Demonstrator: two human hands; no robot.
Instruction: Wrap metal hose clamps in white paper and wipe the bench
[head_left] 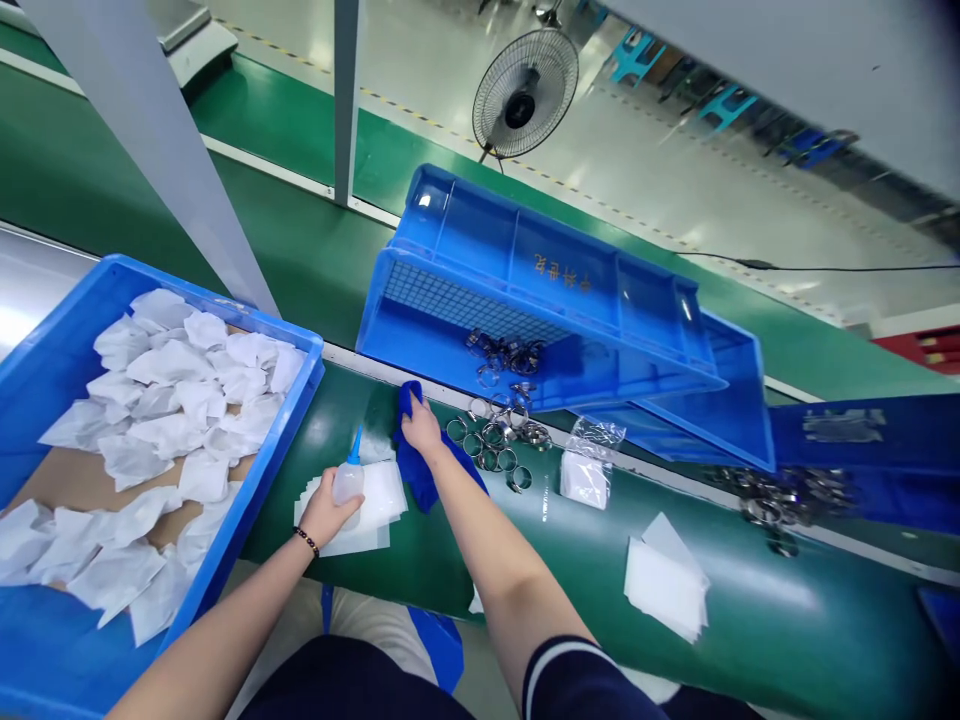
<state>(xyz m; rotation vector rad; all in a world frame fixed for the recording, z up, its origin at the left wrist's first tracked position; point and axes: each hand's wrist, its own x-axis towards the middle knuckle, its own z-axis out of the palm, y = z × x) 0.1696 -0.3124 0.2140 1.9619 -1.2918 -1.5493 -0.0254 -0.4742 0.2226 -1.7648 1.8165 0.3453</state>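
Observation:
My left hand [328,510] grips a small clear squeeze bottle [349,480] with a blue nozzle, held over a stack of white sheets [379,500] on the green belt. My right hand [421,428] presses on a blue cloth [418,470] that lies on the belt just right of the bottle. Several metal rings [495,440] lie loose beside the cloth, spilling from the mouth of a tipped blue crate [525,260] that holds more rings.
A blue bin [296,345] of white pouches stands at the left. A clear bag [589,465] and another stack of white sheets [664,580] lie on the green belt [787,620]. More rings [780,495] lie at the right. A fan [525,95] stands on the floor beyond.

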